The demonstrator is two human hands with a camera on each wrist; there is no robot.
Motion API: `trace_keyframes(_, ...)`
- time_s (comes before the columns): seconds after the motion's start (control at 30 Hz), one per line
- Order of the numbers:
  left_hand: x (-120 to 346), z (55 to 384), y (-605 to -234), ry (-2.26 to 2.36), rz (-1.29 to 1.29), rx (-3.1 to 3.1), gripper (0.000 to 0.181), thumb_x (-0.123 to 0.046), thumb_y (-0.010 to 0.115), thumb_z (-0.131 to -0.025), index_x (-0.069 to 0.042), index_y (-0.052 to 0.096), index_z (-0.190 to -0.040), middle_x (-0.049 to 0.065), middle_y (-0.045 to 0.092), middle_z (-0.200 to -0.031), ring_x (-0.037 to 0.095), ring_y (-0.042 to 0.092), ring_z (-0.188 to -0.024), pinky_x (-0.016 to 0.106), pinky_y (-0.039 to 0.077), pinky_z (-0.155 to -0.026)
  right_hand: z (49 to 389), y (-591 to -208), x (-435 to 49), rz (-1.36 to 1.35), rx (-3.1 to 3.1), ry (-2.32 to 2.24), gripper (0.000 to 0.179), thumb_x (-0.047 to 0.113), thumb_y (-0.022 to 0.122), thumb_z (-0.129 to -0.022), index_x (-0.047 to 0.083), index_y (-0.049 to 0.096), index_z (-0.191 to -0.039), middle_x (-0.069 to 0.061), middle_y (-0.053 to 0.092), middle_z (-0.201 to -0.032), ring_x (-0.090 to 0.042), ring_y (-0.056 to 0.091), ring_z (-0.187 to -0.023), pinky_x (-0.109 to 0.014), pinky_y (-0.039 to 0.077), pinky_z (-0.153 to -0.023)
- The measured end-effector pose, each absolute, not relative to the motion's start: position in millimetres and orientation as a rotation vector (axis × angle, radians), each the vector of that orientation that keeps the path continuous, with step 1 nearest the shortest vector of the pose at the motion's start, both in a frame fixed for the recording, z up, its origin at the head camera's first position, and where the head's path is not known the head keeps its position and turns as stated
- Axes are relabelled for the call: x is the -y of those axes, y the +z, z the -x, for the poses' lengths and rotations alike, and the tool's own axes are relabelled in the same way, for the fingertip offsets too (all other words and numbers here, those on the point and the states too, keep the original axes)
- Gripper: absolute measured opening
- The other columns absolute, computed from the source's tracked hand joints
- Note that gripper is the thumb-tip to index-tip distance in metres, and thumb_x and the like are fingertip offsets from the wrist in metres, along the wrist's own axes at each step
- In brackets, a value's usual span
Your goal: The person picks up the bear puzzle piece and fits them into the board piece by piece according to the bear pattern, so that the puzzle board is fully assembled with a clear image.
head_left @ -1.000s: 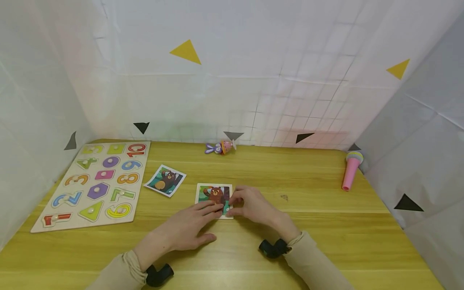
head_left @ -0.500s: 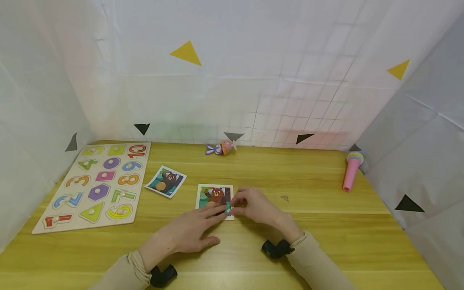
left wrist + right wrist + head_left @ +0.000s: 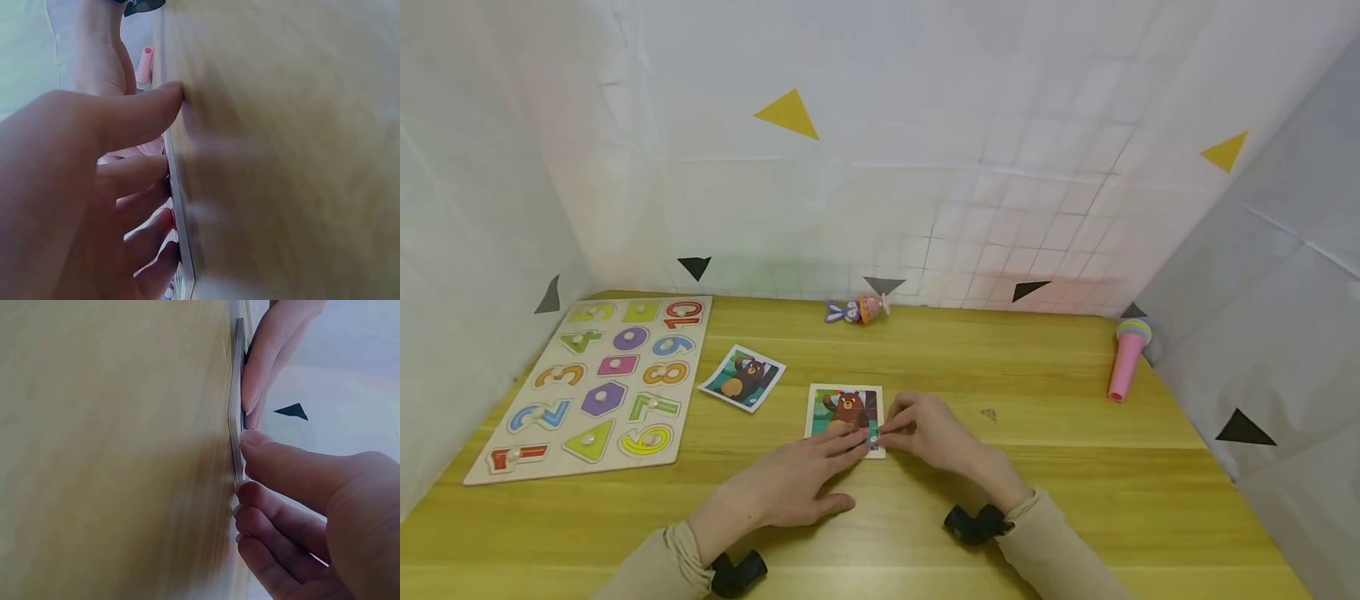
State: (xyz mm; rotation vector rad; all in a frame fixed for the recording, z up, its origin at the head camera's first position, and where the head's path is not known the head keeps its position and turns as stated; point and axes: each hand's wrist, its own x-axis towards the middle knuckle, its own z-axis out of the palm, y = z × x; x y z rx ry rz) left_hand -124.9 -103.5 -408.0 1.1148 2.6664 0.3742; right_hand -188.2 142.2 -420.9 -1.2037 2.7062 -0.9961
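Observation:
A small square jigsaw puzzle point(image 3: 847, 406) with a brown bear picture and a pale frame lies flat on the wooden table. Across its lower part rests my left hand point(image 3: 786, 482), fingers extended and thumb spread on the near side. My right hand point(image 3: 934, 433) is at the puzzle's right edge, its fingers bent and its thumb and index finger pinching near the lower right corner. In the right wrist view the thumb tip point(image 3: 253, 437) touches the board's edge. The left hand hides the puzzle's lower portion. A matching bear picture card point(image 3: 743, 378) lies to the left.
A wooden number board point(image 3: 688, 400) with knobbed numerals and shapes covers the table's left side. A small rabbit toy point(image 3: 853, 310) lies at the back. The pink toy microphone point(image 3: 1126, 358) is at the far right. White sheeting point(image 3: 925, 125) encloses the table.
My left hand has shifted slightly to the right over the puzzle. The right hand stays at the puzzle's right edge, its fingertips drawn a little closer together.

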Motion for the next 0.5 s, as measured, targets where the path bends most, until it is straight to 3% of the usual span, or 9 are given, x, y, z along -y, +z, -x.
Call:
trace_keyframes(0.17,104.7,124.5,-407.8,0.383,-1.107,-2.652,0.069,-0.046,0.055,-0.101,-0.016,0.030,-0.159,-0.002,0.023,-0.166,0.026,0.021,-0.153,0.047,0.035,-0.117,187.8,-422.4,-141.7,1.237,-2.738,-0.981,0.007,0.014,0.080,-0.085,0.008,0.083,-0.090,-0.001,0.066,-0.093,-0.011,0.060,-0.082,-0.024,0.053,-0.070)
trace_keyframes(0.37,106.2,126.3,-410.2,0.398,-1.132,-2.639,0.069,-0.045,0.054,-0.102,-0.015,0.028,-0.159,-0.001,0.021,-0.167,0.026,0.019,-0.153,0.048,0.032,-0.119,186.3,-421.9,-139.0,1.203,-2.790,-0.921,0.010,0.017,0.080,-0.085,0.010,0.083,-0.091,-0.008,0.070,-0.118,-0.022,0.063,-0.109,-0.039,0.055,-0.092)
trace_keyframes(0.5,108.8,128.3,-413.2,0.439,-1.136,-2.604,0.069,-0.045,0.053,-0.102,-0.016,0.027,-0.159,-0.001,0.018,-0.167,0.025,0.017,-0.154,0.049,0.031,-0.119,185.4,-422.6,-137.4,1.195,-2.793,-0.894,0.011,0.019,0.080,-0.086,0.010,0.083,-0.092,-0.007,0.070,-0.125,-0.025,0.062,-0.116,-0.043,0.054,-0.097)
